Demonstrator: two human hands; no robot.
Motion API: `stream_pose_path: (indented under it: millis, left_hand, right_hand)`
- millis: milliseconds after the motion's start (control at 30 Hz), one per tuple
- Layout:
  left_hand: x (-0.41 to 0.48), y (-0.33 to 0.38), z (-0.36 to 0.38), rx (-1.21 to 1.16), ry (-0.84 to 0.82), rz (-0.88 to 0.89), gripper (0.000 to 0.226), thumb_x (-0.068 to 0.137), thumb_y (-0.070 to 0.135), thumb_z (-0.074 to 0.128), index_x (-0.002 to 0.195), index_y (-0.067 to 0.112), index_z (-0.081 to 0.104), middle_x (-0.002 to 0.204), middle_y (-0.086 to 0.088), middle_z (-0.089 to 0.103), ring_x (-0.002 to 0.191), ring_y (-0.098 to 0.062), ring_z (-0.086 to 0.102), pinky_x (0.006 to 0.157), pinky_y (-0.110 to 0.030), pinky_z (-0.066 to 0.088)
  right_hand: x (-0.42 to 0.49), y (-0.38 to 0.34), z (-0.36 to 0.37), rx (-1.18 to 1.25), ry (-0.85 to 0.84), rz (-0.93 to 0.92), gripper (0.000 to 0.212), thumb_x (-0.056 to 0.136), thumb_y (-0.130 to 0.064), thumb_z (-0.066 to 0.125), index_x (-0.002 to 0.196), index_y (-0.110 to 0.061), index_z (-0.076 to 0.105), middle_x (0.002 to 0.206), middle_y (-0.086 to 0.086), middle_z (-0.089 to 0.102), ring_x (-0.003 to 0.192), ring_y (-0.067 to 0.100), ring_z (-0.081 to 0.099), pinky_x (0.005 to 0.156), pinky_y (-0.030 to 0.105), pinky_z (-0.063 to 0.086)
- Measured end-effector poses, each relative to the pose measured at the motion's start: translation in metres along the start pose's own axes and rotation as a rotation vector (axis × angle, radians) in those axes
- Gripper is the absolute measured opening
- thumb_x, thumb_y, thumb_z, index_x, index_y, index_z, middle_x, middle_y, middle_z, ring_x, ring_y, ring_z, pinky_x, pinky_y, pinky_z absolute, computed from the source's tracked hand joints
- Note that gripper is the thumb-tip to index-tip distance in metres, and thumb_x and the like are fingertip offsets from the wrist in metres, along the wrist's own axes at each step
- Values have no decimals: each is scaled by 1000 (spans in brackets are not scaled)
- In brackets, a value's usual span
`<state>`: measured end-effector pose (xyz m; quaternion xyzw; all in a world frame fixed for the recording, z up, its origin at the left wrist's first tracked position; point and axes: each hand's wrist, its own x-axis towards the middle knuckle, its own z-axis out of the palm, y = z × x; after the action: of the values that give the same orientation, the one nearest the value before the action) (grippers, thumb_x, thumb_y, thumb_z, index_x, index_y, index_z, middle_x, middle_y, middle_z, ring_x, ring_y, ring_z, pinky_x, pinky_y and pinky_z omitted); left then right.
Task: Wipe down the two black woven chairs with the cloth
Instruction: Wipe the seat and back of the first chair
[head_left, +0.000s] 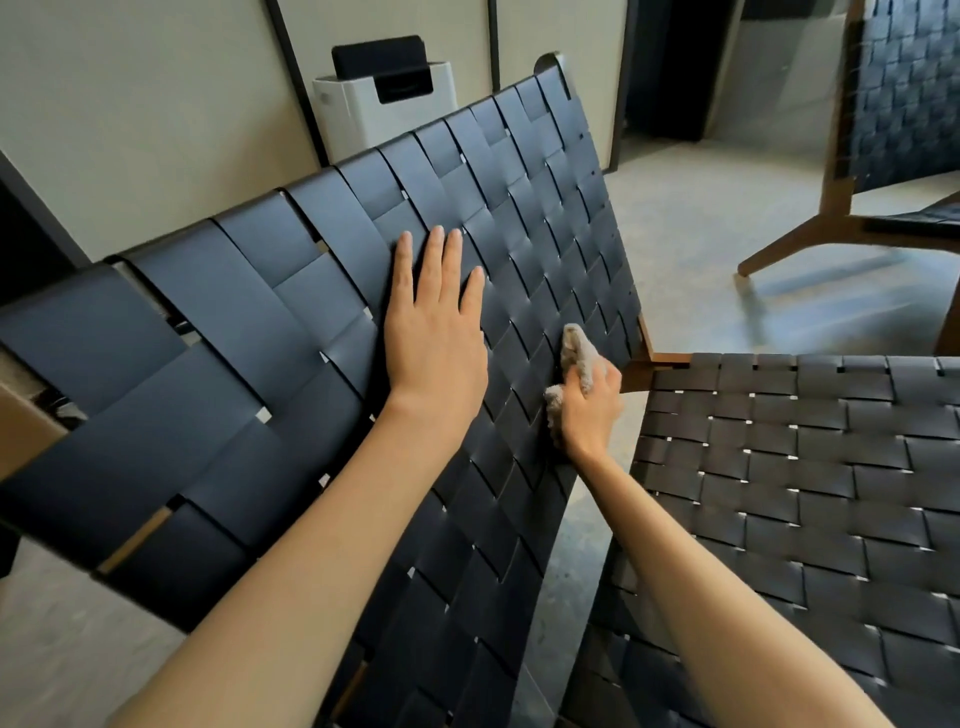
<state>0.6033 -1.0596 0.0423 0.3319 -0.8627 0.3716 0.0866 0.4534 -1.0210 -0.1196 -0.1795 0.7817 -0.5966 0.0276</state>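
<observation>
**A:** Where is the cloth?
**B:** Bunched in the right hand (592, 413), just toward 3 o'clock from the middle of the view. The cloth (578, 347) is beige. The fingers (610, 376) are curled round it, with one fold sticking out above the hand and another at its 9 o'clock side.

**A:** Is it on a chair?
**B:** Yes, it is pressed against the woven back (311, 291) of the near chair (779, 519). It sits by the back's 3 o'clock edge, close to where the wooden frame (638, 375) joins back and seat.

**A:** And the left hand?
**B:** The left hand (436, 335) lies flat, palm down, on the same back. It is at 9 o'clock of the cloth and apart from it. Its fingers are straight and a little spread, pointing to 12 o'clock, and it holds nothing.

**A:** The rest of that chair?
**B:** The seat (831, 441) fills the view from 3 to 5 o'clock, in black woven straps like the back.

**A:** The second chair?
**B:** The far chair (904, 104) stands at 1 to 2 o'clock, well apart, on the floor (691, 244). Only part of its woven back and its wooden legs show.

**A:** Anything behind?
**B:** A white unit (384, 104) with a black top stands at 12 o'clock, behind the back's upper edge and against the wall (130, 104).
</observation>
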Motion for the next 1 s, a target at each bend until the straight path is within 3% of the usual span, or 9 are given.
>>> stream_pose_path:
  millis: [100,167,267,400,633,833,1000]
  left_hand:
    - [7,3,-1,2,-4,-26,67,100,46,23,151,11,-3,159,-17,-9,146,-33,-9,114,-53,-10]
    - [14,7,-1,-1,-9,-45,69,101,44,23,150,6,-5,159,-17,-9,147,-32,-9,114,-52,-9]
    - [28,6,-3,-19,-2,-99,71,102,45,21,149,0,-7,158,-18,-10,146,-31,-10,115,-50,-8]
    - [44,3,-3,2,19,-125,72,102,44,21,148,-3,-7,158,-21,-9,146,-32,-9,115,-49,-8]
    - [49,18,7,24,31,-79,66,102,43,20,150,4,-3,158,-21,-7,146,-33,-7,113,-55,-8]
    - [45,37,16,19,13,5,62,102,45,19,152,15,-2,158,-20,-11,146,-35,-9,112,-58,-9]
    - [45,45,19,14,33,-10,65,100,47,23,153,15,3,158,-20,-9,146,-36,-6,111,-60,-8]
  right_hand:
    - [19,-57,2,18,8,-299,38,96,-12,46,134,-12,51,133,12,49,115,23,41,90,19,22]
    - [37,-98,6,17,-19,-501,40,95,-12,48,134,-14,52,133,10,50,117,17,39,96,18,23]
    - [67,-151,15,5,-130,-612,43,96,-16,47,138,-21,47,143,2,41,133,24,30,107,31,22]
    - [89,-184,27,31,-121,-704,43,96,-19,48,139,-22,48,145,1,40,133,26,28,102,28,21]
    - [89,-116,31,54,6,-474,41,95,-25,50,136,-23,52,142,2,42,122,32,34,99,39,35]
    - [64,-11,13,-15,33,-270,38,94,-15,53,132,-13,55,142,9,42,118,36,39,89,23,26]
    - [50,46,1,-115,24,-52,43,97,-12,46,140,-16,44,142,9,38,119,35,39,90,21,23]
